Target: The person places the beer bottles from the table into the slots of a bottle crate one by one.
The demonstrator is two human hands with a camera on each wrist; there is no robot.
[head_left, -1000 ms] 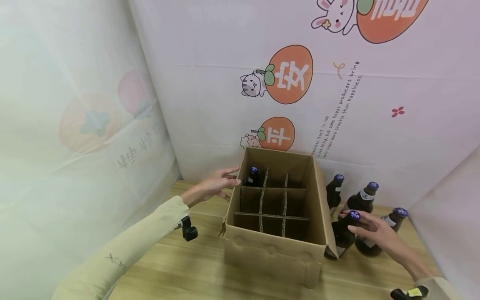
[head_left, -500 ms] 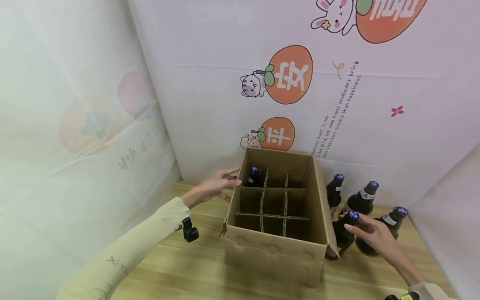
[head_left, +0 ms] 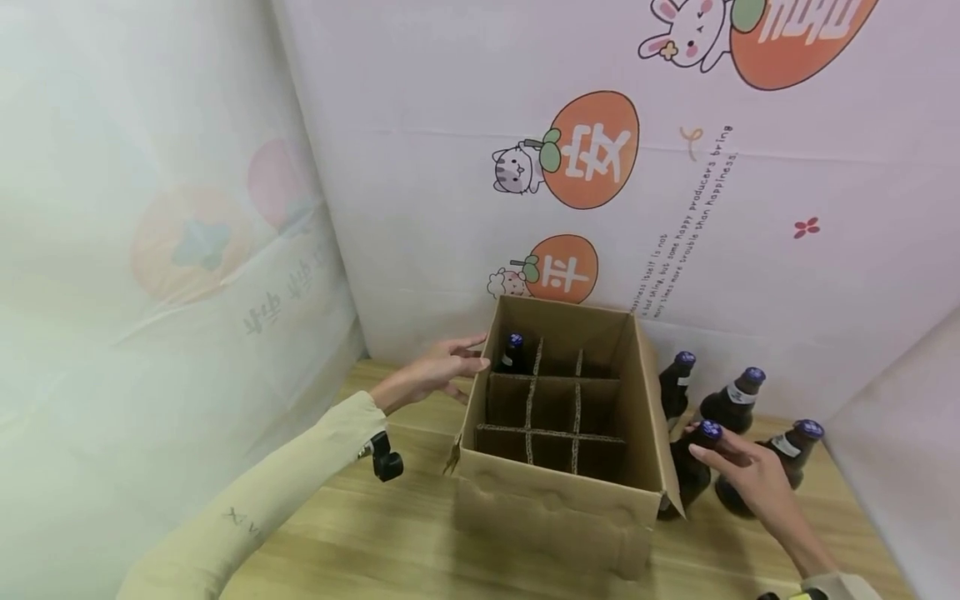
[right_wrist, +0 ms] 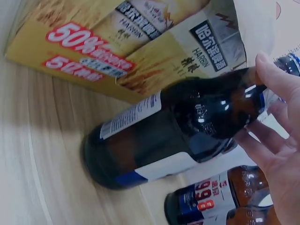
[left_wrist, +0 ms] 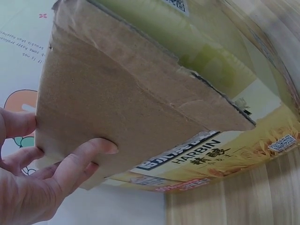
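Observation:
A brown cardboard box (head_left: 551, 508) with cardboard dividers stands open-topped on the table. One dark, blue-capped beer bottle (head_left: 512, 357) sits in its far left compartment. My left hand (head_left: 435, 372) rests against the box's left side; in the left wrist view its thumb lies on a cardboard flap (left_wrist: 108, 84) with fingers fairly straight. On the box's right, my right hand (head_left: 753, 482) holds another dark beer bottle (right_wrist: 187, 117) by the neck between thumb and fingers. That bottle stands close beside the box, slightly tilted in the head view. Its base appears near the table.
Three more beer bottles stand right of the box: one by its far corner (head_left: 673, 387), one behind the held bottle (head_left: 733, 404), and one farther right (head_left: 787, 450). A printed white curtain (head_left: 420, 208) hangs behind. Wooden tabletop (head_left: 360, 525) extends in front and left.
The head view has shifted slightly, so the scene sits a little farther right. My left hand keeps its place on the box, and my right hand stays on the bottle neck, its wrist a little lower.

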